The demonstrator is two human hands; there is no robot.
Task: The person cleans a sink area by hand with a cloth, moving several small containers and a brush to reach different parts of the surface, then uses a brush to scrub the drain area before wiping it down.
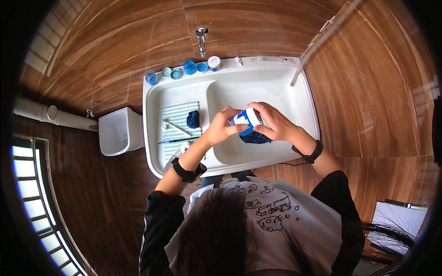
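My left hand (224, 127) grips the body of a blue paint jar (243, 120) above the sink basin. On the jar's white lid (253, 117) rest the fingers of my right hand (274, 124). Below the jar, a crumpled dark blue cloth (255, 138) lies in the basin. Another dark blue cloth (193, 119) sits on the ribbed washboard (181, 107) to the left. A thin paintbrush (179, 140) and a white stick-like tool (177, 128) lie there too. Partly hidden by my left forearm is a white-and-blue tube or pack (183, 149).
Along the back rim of the white sink (234, 169) stand several paint jars and lids, among them an open blue jar (189, 67) and a white-lidded jar (214, 63). A tap (201, 41) projects above. A white plastic bin (114, 132) stands left.
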